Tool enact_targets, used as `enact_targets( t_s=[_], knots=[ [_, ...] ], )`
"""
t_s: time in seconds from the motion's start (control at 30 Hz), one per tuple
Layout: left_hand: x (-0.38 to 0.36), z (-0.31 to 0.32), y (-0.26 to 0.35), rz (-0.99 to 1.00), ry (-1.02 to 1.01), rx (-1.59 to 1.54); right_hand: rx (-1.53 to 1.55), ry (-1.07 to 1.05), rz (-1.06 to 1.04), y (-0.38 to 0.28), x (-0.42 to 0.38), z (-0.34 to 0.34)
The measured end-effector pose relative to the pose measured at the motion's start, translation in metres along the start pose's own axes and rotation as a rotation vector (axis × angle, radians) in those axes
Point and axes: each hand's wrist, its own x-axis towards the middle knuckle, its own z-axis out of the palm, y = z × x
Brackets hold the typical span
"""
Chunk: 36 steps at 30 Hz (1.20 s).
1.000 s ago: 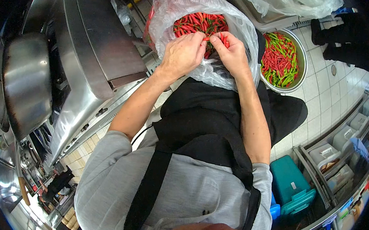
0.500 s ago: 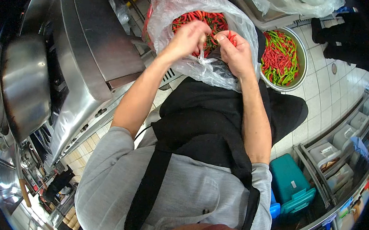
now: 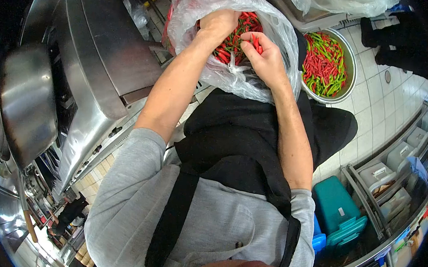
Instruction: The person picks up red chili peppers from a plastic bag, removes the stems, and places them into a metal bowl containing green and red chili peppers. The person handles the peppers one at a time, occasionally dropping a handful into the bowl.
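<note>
A clear plastic bag (image 3: 188, 7) stands open around a heap of red chilies (image 3: 251, 23), some with green stems. My left hand (image 3: 219, 23) reaches into the bag's upper left part, its fingers hidden by the hand and the chilies. Lower and to the right, my right hand (image 3: 265, 57) is closed on a few red chilies, their tips showing between thumb and fingers. The bag's twisted plastic edge (image 3: 235, 69) hangs just below the hands. Right of the bag, a round metal bowl (image 3: 352, 59) holds red and green chilies.
A steel kitchen unit (image 3: 111, 37) and a large pan (image 3: 27, 100) are at the left. Top right, a person's dark-clothed legs (image 3: 404, 42) show on the tiled floor. A teal container (image 3: 335, 204) and a rack of grey bins (image 3: 374, 177) stand lower right.
My left hand has moved up and away from my right hand, deeper into the bag. My right hand has shifted slightly left and down, still holding red chilies.
</note>
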Motion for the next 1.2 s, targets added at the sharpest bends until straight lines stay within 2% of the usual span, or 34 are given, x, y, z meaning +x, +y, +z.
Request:
enact_targets(
  t_s=[0.1,0.23,0.3,0.33,0.37,0.43,0.47,0.57,0.63,0.77,0.83,0.87,1.0,1.03,1.1,1.17,1.2],
  knots=[
    [0.007,0.0,-0.008,-0.082,-0.106,-0.063,0.061,-0.007,0.062,-0.001,-0.001,-0.003],
    [-0.011,-0.008,-0.015,-0.081,-0.119,-0.112,0.136,0.021,0.034,0.003,0.002,0.0],
    [-0.023,0.0,-0.02,-0.166,-0.004,-0.708,0.123,0.029,0.051,0.003,0.002,-0.002],
    [-0.034,-0.014,-0.013,-0.365,-0.155,-1.054,0.109,0.031,0.069,0.002,0.001,-0.002],
    [-0.045,-0.015,-0.011,-0.365,-0.158,-1.053,0.11,0.033,0.071,0.0,0.0,-0.002],
    [-0.064,-0.016,-0.007,-0.422,-0.263,-1.795,0.101,0.028,0.05,-0.002,0.001,-0.001],
    [-0.069,-0.016,-0.004,-0.454,-0.306,-1.922,0.101,0.029,0.048,-0.001,0.002,0.0],
    [-0.082,-0.014,0.006,-0.456,-0.329,-2.044,0.014,0.019,-0.018,0.01,0.002,0.002],
    [-0.09,-0.013,0.016,-0.445,-0.315,-2.028,-0.008,0.048,-0.078,0.013,0.004,0.004],
    [-0.103,-0.017,0.032,-0.443,-0.219,-1.993,-0.06,0.035,-0.05,0.004,-0.001,0.001],
    [-0.104,-0.019,0.03,-0.293,-0.146,-1.813,-0.081,0.02,-0.077,0.004,-0.003,0.002],
    [-0.103,-0.019,0.027,-0.294,-0.143,-1.813,-0.08,0.018,-0.077,0.003,-0.004,0.002],
    [-0.087,-0.023,0.014,-0.35,-0.369,-1.512,-0.128,-0.034,-0.115,-0.008,-0.009,0.001],
    [-0.082,-0.023,0.012,-0.349,-0.365,-1.512,-0.121,-0.068,-0.098,-0.011,-0.01,0.0],
    [-0.068,-0.016,0.008,-0.467,-0.579,-1.421,-0.103,-0.086,-0.164,-0.008,-0.009,0.003],
    [-0.052,0.002,-0.004,-0.406,-0.569,-1.402,-0.087,-0.104,-0.229,-0.005,-0.009,0.003],
    [-0.047,0.002,-0.005,-0.399,-0.38,-1.299,-0.181,-0.123,-0.288,-0.005,-0.009,0.003]
  ],
)
